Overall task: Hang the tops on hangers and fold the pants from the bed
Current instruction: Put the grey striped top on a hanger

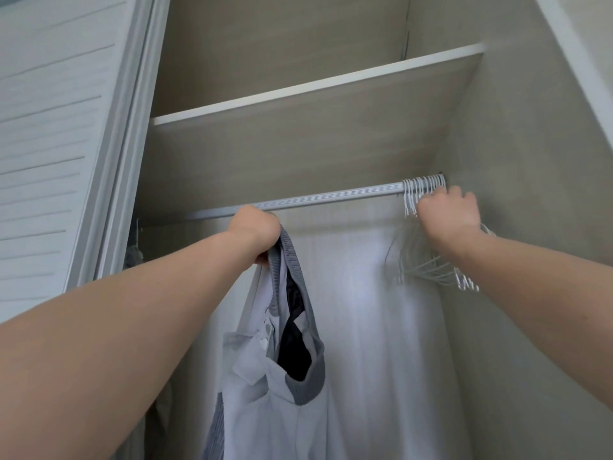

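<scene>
Top (pixel 282 376) of pale cloth, one only, hangs straight down from the left hand (pixel 255 232), whose fingers are clenched round its grey ribbed collar (pixel 285 247). It looks light, soft and limp, so it will likely sag and slip; the collar or the shoulder seams seem the best places to hold it. Just behind that hand runs one rail (pixel 331 195). At the rail's right end, a tight bunch of white wire hangers (pixel 421 190), roughly ten by their hooks, meets the right hand (pixel 447 215). That hand reaches into them; whether it grips one I cannot tell.
</scene>
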